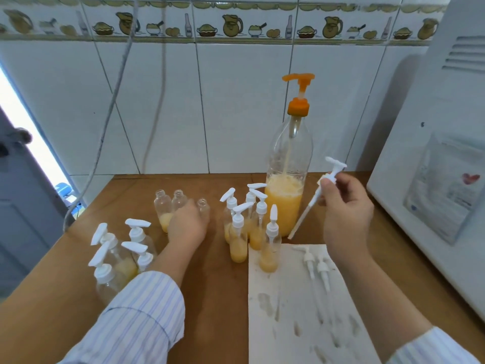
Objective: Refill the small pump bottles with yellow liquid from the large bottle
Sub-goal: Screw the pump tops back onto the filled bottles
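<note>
A tall clear large bottle (pixel 287 179) with an orange pump stands at the back of the wooden table (pixel 215 298), about a third full of yellow liquid. My right hand (pixel 343 214) holds a white pump head (pixel 324 185) by its collar, its tube pointing down-left. My left hand (pixel 187 225) wraps around one of three uncapped small bottles (pixel 163 208). A cluster of capped small pump bottles (pixel 248 232) with yellow liquid stands in the middle. Another capped group (pixel 119 256) sits at the left.
A stained white paper towel (pixel 301 306) lies at the front right with two loose pump heads (pixel 316 266) on it. A white appliance (pixel 441 166) fills the right side. A tiled wall stands behind, and cables (pixel 105 122) hang at the left.
</note>
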